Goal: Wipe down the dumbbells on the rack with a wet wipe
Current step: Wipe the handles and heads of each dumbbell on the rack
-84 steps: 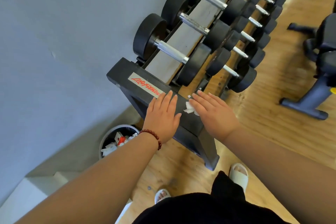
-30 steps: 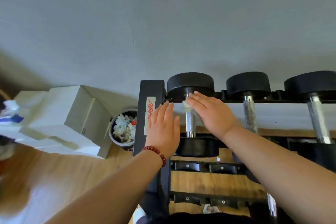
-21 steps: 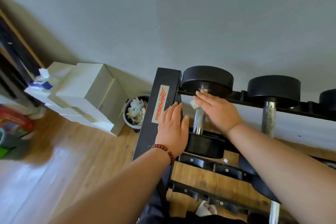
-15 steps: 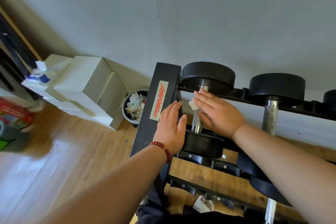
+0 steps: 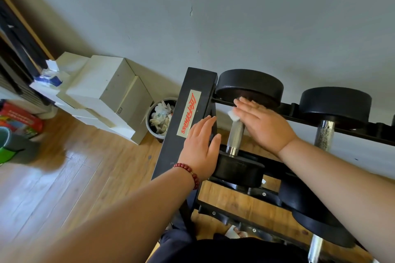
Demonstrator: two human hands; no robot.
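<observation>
Right hand (image 5: pixel 263 126) was up at the far end of the first dumbbell (image 5: pixel 235 136), the one nearest the end post (image 5: pixel 181 134) of the rack (image 5: pixel 382 132). Its fingers were straight and close together, laid across the top of the steel handle just under the far black head. Beneath those fingertips I could see the wet wipe (image 5: pixel 232 115), a small white wad pressed against the handle, one corner poking out on the left. I saw no curl in the fingers. The thumb was hidden under the palm, so I could not tell whether it pinched the wipe from below.

Left hand (image 5: pixel 201 147) lay flat on the inner edge of the end post, fingers straight and pointing away from me, thumb spread towards the dumbbell's near head. It held nothing. A red bead bracelet (image 5: pixel 188 172) sat on that wrist.

The dumbbell rested across the rack's top rails, its handle running away from me and its far head close to the grey wall (image 5: pixel 235 17). A second dumbbell (image 5: pixel 333 107) sat beside it on the right, with neither hand on it.

Left of the post, a round bin (image 5: pixel 157 135) full of crumpled white paper stood on the wooden floor (image 5: pixel 53 177) against the wall, a stack of white boxes (image 5: pixel 102 83) just beside it.
</observation>
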